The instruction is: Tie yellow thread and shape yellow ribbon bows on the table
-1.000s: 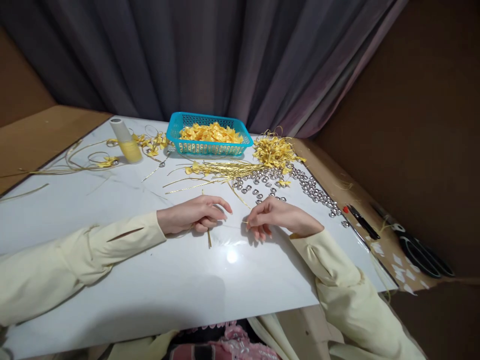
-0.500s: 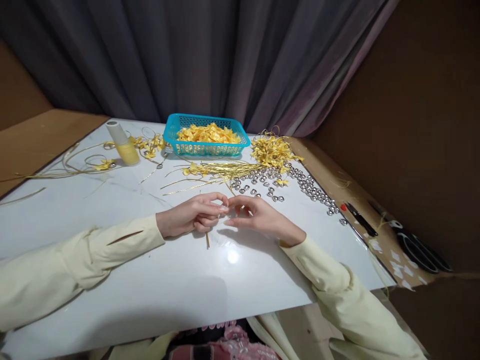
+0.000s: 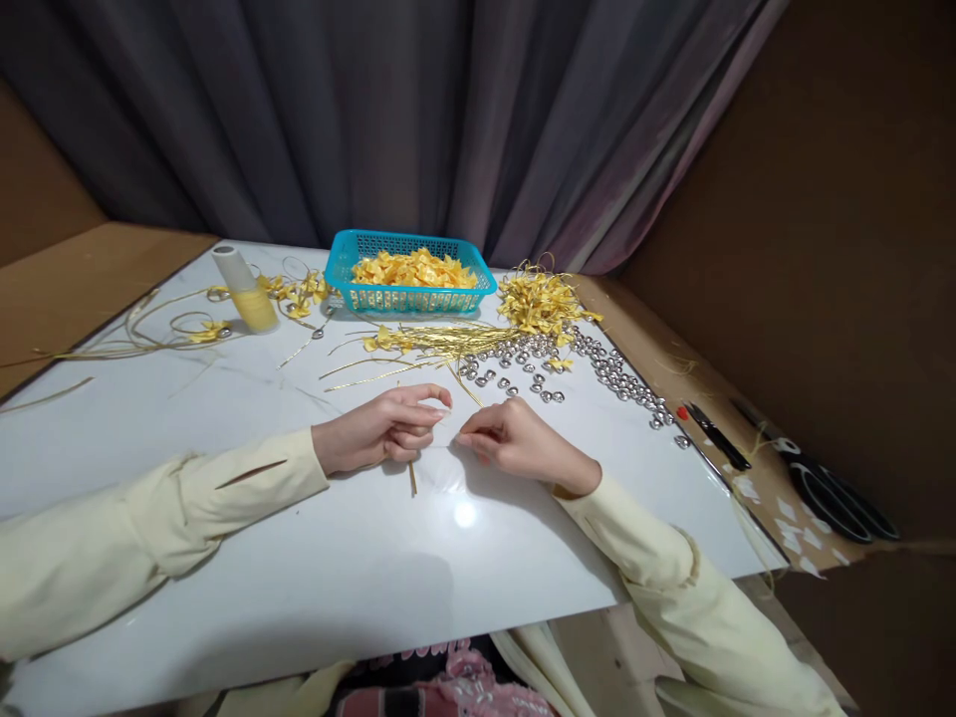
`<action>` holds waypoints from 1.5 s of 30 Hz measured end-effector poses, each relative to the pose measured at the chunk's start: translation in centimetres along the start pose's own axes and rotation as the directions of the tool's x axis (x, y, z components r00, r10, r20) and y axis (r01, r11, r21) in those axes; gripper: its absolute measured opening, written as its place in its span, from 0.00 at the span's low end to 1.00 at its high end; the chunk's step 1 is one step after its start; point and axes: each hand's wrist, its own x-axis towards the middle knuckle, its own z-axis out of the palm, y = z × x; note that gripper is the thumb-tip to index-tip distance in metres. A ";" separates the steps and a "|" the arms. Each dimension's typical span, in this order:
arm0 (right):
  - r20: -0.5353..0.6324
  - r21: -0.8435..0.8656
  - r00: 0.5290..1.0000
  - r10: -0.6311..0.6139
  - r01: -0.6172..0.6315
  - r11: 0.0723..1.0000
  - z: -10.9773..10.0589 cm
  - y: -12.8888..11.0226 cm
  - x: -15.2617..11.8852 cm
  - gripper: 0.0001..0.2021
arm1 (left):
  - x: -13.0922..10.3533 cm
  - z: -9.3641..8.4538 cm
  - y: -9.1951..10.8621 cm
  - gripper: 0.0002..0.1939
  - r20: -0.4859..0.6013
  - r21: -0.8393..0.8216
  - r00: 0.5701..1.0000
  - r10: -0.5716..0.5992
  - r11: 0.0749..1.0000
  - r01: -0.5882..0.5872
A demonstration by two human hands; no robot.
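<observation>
Over the middle of the white table (image 3: 329, 558), my left hand (image 3: 392, 426) has its fingers curled around a thin gold cord (image 3: 413, 479), whose end sticks out below them. Just to the right, my right hand (image 3: 515, 438) is closed in a pinch at thumb and index finger; what is between the tips is too small to make out. A narrow gap separates the two hands. Behind them lie a bundle of gold cords (image 3: 455, 342) and scattered silver beads (image 3: 616, 376). Yellow ribbon flowers (image 3: 539, 301) are heaped at the cords' right end.
A blue basket (image 3: 410, 299) of yellow ribbon pieces stands at the back. To its left are a bottle (image 3: 246, 289) with yellow contents and loose flowers on cords. Black scissors (image 3: 829, 493) and a small black-handled tool (image 3: 717, 438) lie beyond the right edge.
My right hand has moved away from my left fingertips, slightly down, and its thumb and index finger have closed together. My left hand has hardly moved.
</observation>
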 end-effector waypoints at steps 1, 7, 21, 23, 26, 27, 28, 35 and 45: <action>-0.011 -0.042 1.000 -0.010 0.009 0.999 0.0 0.0 0.0 0.10 | 0.0 0.0 0.0 0.11 0.002 -0.004 1.000 -0.001 1.000 0.001; -0.020 -0.326 0.993 -0.117 0.105 0.940 0.2 0.3 -0.1 0.09 | -0.1 0.0 0.0 0.12 0.034 0.004 0.999 -0.039 0.999 0.039; 0.002 -0.556 0.953 -0.304 0.254 0.792 0.1 1.4 -0.2 0.15 | -0.2 0.0 -0.4 0.11 0.184 0.114 0.979 -0.086 0.991 0.066; 0.003 -0.557 0.953 -0.303 0.253 0.791 0.1 1.4 -0.1 0.15 | -0.2 -0.1 -0.4 0.11 0.192 0.119 0.979 -0.069 0.992 0.046; 0.004 -0.569 0.956 -0.294 0.243 0.785 0.1 1.4 -0.1 0.15 | -0.2 -0.1 -0.5 0.12 0.191 0.128 0.980 -0.055 0.991 0.031; 0.007 -0.579 0.956 -0.292 0.242 0.779 0.0 1.4 -0.1 0.14 | -0.2 0.0 -0.5 0.13 0.189 0.131 0.980 -0.053 0.991 0.029; 0.009 -0.593 0.956 -0.295 0.243 0.768 0.0 1.4 -0.1 0.14 | -0.1 0.0 -0.4 0.13 0.187 0.134 0.981 -0.051 0.991 0.026; 0.026 -0.750 0.898 -0.440 0.308 0.586 0.2 1.5 -0.3 0.11 | -0.2 0.2 -0.4 0.14 0.162 0.145 0.986 -0.029 0.989 0.006; -0.069 -0.798 0.848 -0.526 0.269 0.539 -0.4 2.1 -0.6 0.07 | -0.2 0.5 0.0 0.15 0.056 0.207 0.988 -0.146 0.970 0.131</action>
